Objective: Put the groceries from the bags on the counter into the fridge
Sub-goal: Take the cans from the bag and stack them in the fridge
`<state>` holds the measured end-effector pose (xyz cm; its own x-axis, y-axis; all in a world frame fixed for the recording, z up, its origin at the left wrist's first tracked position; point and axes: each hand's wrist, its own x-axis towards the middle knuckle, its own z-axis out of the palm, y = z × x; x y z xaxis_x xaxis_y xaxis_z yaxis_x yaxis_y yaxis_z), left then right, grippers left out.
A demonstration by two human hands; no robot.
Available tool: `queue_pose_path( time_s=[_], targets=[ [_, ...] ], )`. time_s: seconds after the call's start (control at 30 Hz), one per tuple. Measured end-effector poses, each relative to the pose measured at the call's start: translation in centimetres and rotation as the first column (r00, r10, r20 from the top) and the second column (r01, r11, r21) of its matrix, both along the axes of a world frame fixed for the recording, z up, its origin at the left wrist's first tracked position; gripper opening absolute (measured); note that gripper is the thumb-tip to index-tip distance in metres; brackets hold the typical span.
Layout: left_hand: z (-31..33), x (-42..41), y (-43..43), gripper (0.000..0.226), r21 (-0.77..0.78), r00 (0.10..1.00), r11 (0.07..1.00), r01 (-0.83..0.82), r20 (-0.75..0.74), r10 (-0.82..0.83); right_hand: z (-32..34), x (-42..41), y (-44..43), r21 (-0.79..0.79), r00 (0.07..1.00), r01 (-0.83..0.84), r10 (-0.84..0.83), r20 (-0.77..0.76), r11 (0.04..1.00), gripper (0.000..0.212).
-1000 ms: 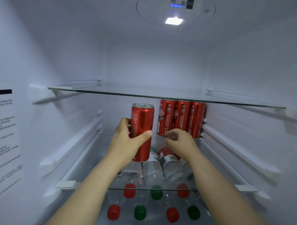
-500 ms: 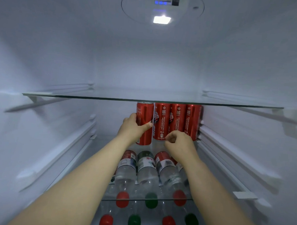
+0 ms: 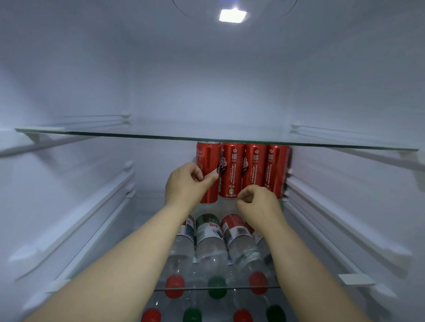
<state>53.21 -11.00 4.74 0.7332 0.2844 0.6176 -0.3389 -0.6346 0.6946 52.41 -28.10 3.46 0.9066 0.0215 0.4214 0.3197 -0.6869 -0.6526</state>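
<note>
Red aluminium fills the left grip point(image 3: 186, 185): the thumb lies across the front of the can point(image 3: 208, 155) and the fingers wrap its left side, holding it upright at the left end of the row of three cans point(image 3: 255, 167) at the back of the fridge. It stands just beside its neighbour, perhaps touching; whether its foot bears on the shelf I cannot tell. The hold sits low on the body, probably because the upper glass shelf point(image 3: 134, 135) runs just over the can tops and leaves no room for fingers there. The right grip point(image 3: 258, 204) is curled in, holding nothing, near the foot of the row, likely ready to steady it. In front, water bottles point(image 3: 210, 238) lie on their sides, caps toward the door, which keeps the back free for standing cans.
</note>
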Motion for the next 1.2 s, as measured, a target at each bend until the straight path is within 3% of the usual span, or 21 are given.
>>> queue_pose_path(
  time_s=[0.37,1.07,1.2],
  targets=[
    [-0.5,0.1,0.2,0.016,-0.002,0.993,0.995,0.098,-0.06,-0.097,0.0,0.1,0.0,-0.026,1.0,0.008,-0.008,0.0,1.0,0.015],
    [0.1,-0.2,0.4,0.034,0.1,0.957,0.987,0.128,-0.274,-0.096,0.0,-0.1,0.4,-0.075,1.0,0.014,-0.013,0.01,0.997,0.017],
    [2.7,-2.6,-0.2,0.027,0.263,0.926,0.952,0.159,-0.373,-0.051,0.1,0.1,0.4,-0.099,1.0,0.026,-0.025,0.018,0.995,0.017]
  ],
)
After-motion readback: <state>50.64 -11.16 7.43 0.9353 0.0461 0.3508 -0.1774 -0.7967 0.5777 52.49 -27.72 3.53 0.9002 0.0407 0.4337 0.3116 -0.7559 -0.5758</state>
